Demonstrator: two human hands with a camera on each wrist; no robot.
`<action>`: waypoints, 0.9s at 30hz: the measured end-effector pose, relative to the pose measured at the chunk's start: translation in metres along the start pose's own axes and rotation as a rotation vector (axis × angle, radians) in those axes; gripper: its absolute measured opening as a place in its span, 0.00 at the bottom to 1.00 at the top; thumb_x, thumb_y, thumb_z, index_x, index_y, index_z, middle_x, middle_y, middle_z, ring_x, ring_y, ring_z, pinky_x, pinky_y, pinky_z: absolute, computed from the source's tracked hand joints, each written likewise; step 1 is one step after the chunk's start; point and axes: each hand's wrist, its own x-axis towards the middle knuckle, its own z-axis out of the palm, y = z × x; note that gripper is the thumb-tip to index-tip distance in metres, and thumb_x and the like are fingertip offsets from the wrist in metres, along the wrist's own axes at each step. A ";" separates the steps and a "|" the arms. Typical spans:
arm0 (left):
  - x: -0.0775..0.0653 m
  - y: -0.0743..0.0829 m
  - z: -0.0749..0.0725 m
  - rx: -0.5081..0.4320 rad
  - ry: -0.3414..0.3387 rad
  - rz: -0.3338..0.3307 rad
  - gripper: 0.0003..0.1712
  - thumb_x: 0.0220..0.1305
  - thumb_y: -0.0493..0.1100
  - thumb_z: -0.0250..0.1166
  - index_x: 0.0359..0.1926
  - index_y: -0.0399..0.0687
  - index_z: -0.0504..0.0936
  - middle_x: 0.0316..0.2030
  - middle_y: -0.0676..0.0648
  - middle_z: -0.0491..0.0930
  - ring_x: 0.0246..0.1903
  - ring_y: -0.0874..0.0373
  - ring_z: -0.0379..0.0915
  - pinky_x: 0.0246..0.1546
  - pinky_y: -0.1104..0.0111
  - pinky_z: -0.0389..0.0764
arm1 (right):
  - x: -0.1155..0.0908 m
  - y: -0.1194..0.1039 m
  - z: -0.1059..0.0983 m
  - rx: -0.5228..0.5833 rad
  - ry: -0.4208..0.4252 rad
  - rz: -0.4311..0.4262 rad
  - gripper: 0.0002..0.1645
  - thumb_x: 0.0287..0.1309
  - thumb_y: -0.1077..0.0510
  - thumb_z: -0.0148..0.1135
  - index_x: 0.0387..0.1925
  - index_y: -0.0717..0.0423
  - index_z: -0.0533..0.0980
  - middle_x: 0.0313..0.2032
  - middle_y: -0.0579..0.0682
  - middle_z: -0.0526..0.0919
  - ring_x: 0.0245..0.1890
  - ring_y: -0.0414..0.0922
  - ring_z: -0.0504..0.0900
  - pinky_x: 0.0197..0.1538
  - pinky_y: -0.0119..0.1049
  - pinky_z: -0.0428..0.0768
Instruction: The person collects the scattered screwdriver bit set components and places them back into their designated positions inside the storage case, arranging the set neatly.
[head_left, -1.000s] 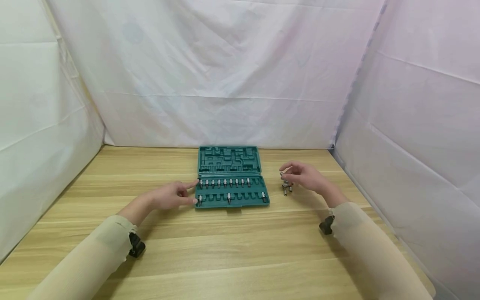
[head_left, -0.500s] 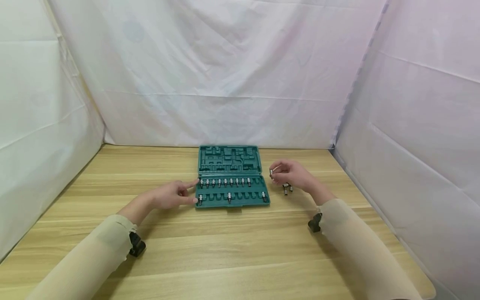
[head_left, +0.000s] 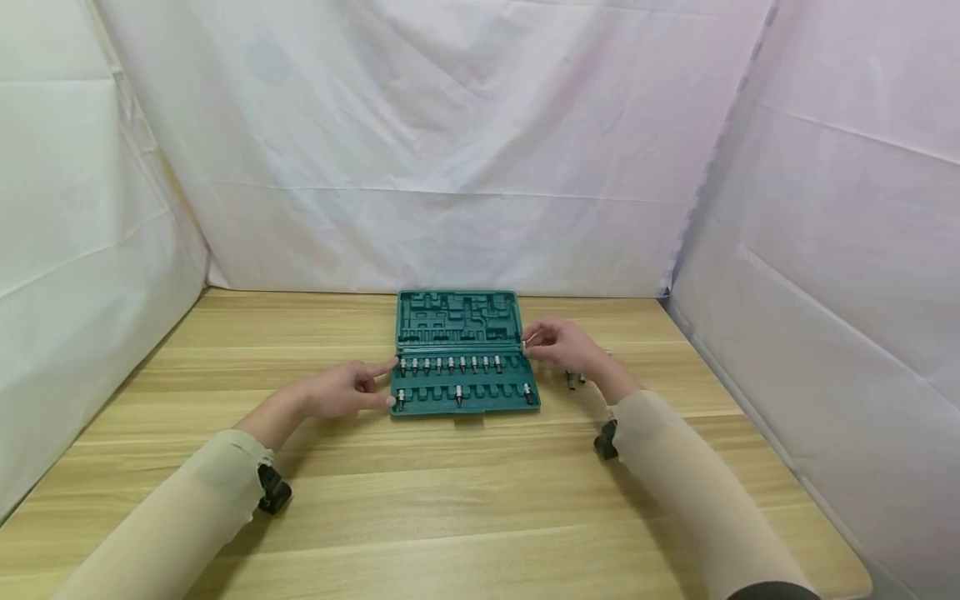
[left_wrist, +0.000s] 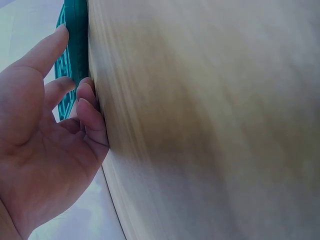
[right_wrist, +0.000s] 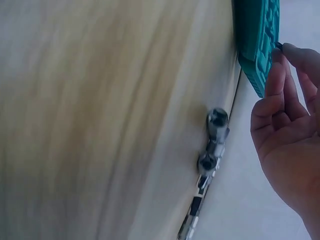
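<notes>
A green plastic case (head_left: 495, 406) lies unfolded on the table, with silver-and-dark bit sockets standing in its two rows of slots. My left hand (head_left: 337, 393) touches the case's left edge, thumb near the front corner and index finger farther back. Those two are spread in the left wrist view, the other fingers bent beside the case wall (left_wrist: 77, 45). Over the right edge near the hinge, my right hand (head_left: 566, 343) pinches a small bit socket (head_left: 524, 344) between thumb and fingertips. In the right wrist view, only its dark end (right_wrist: 279, 46) shows.
Loose bit sockets (head_left: 572, 381) lie right of the case, partly hidden by my right hand. In the right wrist view, several loose sockets (right_wrist: 217, 132) form a cluster. White cloth walls (head_left: 450, 167) enclose the wooden table (head_left: 450, 500) at the back and sides.
My right hand has moved left from the loose sockets to the case's right edge, carrying the pinched bit socket. My left hand has stayed at the left edge.
</notes>
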 end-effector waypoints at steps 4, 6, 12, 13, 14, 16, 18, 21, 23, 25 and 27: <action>0.001 -0.001 0.000 0.007 0.000 0.001 0.49 0.80 0.55 0.68 0.89 0.50 0.52 0.27 0.51 0.72 0.27 0.58 0.63 0.32 0.66 0.69 | 0.004 -0.003 0.005 -0.047 -0.011 -0.009 0.14 0.76 0.54 0.70 0.59 0.51 0.84 0.52 0.54 0.89 0.53 0.51 0.86 0.58 0.50 0.85; 0.001 -0.001 0.000 0.010 0.002 -0.003 0.50 0.80 0.55 0.68 0.89 0.51 0.52 0.27 0.51 0.72 0.27 0.58 0.63 0.33 0.66 0.69 | 0.007 -0.005 0.007 -0.069 -0.019 -0.015 0.14 0.76 0.55 0.70 0.58 0.50 0.84 0.51 0.53 0.89 0.52 0.50 0.86 0.56 0.48 0.84; 0.001 -0.002 0.000 0.018 0.007 -0.013 0.50 0.79 0.56 0.69 0.89 0.52 0.53 0.28 0.51 0.73 0.28 0.57 0.64 0.33 0.66 0.70 | 0.013 -0.008 0.014 -0.116 -0.060 0.000 0.10 0.75 0.55 0.71 0.54 0.50 0.85 0.47 0.51 0.88 0.47 0.47 0.85 0.53 0.44 0.84; 0.001 -0.003 0.000 0.020 0.008 -0.014 0.50 0.79 0.56 0.69 0.89 0.52 0.53 0.29 0.50 0.73 0.29 0.57 0.64 0.33 0.66 0.70 | 0.014 -0.008 0.015 -0.129 -0.066 0.005 0.10 0.75 0.55 0.72 0.54 0.49 0.85 0.47 0.50 0.88 0.47 0.47 0.84 0.53 0.44 0.84; 0.001 -0.003 0.000 0.021 0.008 -0.015 0.50 0.79 0.56 0.69 0.89 0.52 0.53 0.29 0.50 0.74 0.29 0.57 0.64 0.33 0.66 0.70 | 0.015 -0.008 0.016 -0.139 -0.072 0.010 0.10 0.75 0.55 0.72 0.54 0.49 0.85 0.47 0.50 0.87 0.47 0.47 0.84 0.53 0.44 0.84; 0.001 -0.003 0.000 0.025 0.008 -0.011 0.50 0.79 0.56 0.69 0.89 0.51 0.53 0.29 0.50 0.74 0.29 0.57 0.65 0.33 0.66 0.70 | 0.016 -0.009 0.017 -0.155 -0.080 0.018 0.11 0.74 0.54 0.72 0.54 0.49 0.86 0.47 0.51 0.87 0.47 0.47 0.84 0.53 0.44 0.84; 0.001 -0.004 0.000 0.028 0.010 -0.014 0.50 0.79 0.57 0.69 0.89 0.51 0.53 0.30 0.50 0.74 0.29 0.57 0.65 0.33 0.66 0.71 | 0.016 -0.009 0.018 -0.162 -0.082 0.018 0.12 0.75 0.54 0.72 0.55 0.49 0.86 0.47 0.51 0.87 0.47 0.47 0.84 0.53 0.44 0.83; 0.001 -0.004 0.001 0.020 0.008 -0.011 0.50 0.79 0.56 0.69 0.89 0.51 0.53 0.29 0.50 0.73 0.29 0.57 0.64 0.33 0.66 0.71 | 0.015 -0.009 0.019 -0.159 -0.076 0.019 0.12 0.75 0.53 0.72 0.55 0.49 0.87 0.47 0.51 0.87 0.47 0.47 0.84 0.52 0.45 0.83; 0.001 -0.004 0.001 0.016 0.009 -0.016 0.50 0.79 0.56 0.69 0.89 0.52 0.53 0.28 0.50 0.73 0.29 0.57 0.64 0.33 0.66 0.71 | 0.015 -0.008 0.019 -0.156 -0.073 0.019 0.12 0.75 0.53 0.72 0.55 0.49 0.86 0.47 0.51 0.87 0.47 0.47 0.83 0.52 0.44 0.83; 0.001 -0.004 0.001 0.015 0.008 -0.011 0.50 0.79 0.56 0.69 0.89 0.52 0.53 0.28 0.51 0.73 0.29 0.57 0.64 0.33 0.66 0.70 | 0.015 -0.008 0.019 -0.156 -0.071 0.020 0.11 0.75 0.53 0.72 0.54 0.50 0.86 0.47 0.51 0.87 0.47 0.47 0.83 0.52 0.44 0.83; 0.002 -0.005 0.001 0.016 0.007 -0.007 0.49 0.79 0.55 0.69 0.89 0.51 0.53 0.28 0.51 0.73 0.29 0.57 0.64 0.33 0.66 0.71 | 0.015 -0.009 0.020 -0.163 -0.070 0.021 0.10 0.75 0.53 0.72 0.53 0.50 0.86 0.47 0.51 0.87 0.46 0.47 0.84 0.52 0.44 0.83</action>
